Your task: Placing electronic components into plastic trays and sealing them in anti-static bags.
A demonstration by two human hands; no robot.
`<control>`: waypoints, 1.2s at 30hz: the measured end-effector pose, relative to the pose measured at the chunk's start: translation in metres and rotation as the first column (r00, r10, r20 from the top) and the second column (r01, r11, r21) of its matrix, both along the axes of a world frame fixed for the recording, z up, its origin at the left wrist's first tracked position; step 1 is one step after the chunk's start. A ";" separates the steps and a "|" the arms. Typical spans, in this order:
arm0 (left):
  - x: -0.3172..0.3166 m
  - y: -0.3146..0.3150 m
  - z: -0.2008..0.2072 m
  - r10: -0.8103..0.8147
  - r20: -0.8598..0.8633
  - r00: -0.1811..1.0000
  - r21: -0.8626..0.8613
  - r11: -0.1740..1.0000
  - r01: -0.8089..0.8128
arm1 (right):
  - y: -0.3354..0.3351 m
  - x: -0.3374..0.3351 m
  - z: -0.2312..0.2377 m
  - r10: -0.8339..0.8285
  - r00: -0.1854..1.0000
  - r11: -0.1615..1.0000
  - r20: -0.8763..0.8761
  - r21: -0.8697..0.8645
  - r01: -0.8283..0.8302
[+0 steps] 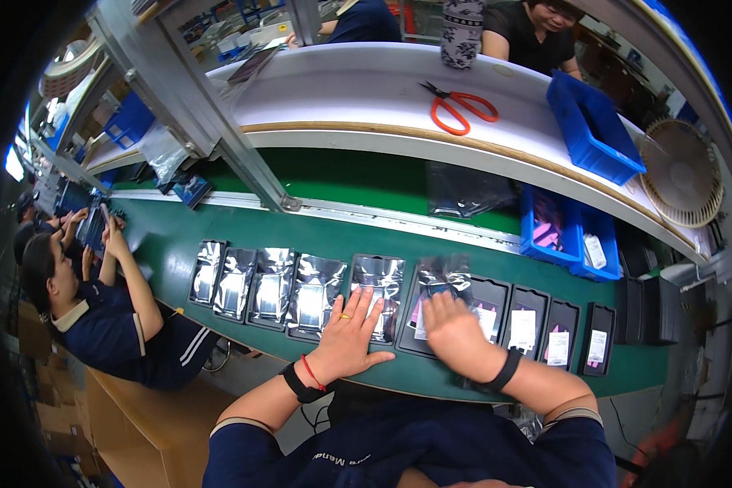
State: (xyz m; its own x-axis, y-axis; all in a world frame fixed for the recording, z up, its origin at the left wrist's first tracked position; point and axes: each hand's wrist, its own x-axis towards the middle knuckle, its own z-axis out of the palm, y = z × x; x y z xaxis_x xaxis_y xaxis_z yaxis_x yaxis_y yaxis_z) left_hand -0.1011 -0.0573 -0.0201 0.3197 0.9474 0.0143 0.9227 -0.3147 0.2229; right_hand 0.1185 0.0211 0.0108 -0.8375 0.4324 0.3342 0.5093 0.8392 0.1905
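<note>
Your L hand [351, 340] lies flat w/ its fingers spread apart on the clear, shiny plastic pouch [382, 274] over the fifth black rectangular tray from L, mid-frame on the long green bench [244, 225]. Your R hand [461, 337] is on the dark, glossy plastic pouch [446, 271] over the sixth tray [411, 346], just R of centre; its fingers are bent & bunched close together, but can't tell if they're clamped on the film or only pressing it.

Progress, approx.: the four pouch-covered black trays [303, 334] at centre L prob. count as done, since shiny film lies over each. No. 5 looks nearly there, no. 6 prob. in work. The four open black trays [599, 315] at centre R, w/ white printed cards [523, 329] showing & no pouch on top, look left to do. So prob. about half done; can't tell if any pouch is sealed.

Labels: the cards carry fine dark print, too small to read. Pale lettering also runs across your navy short-sleeved shirt [407, 435], lower centre. Can't make out any writing on the pouches.
</note>
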 end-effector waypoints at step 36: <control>0.062 0.282 0.030 -0.123 0.221 0.968 -0.200 0.965 0.168 | 0.239 0.023 -0.010 -0.138 0.990 0.962 0.035 -0.235 0.142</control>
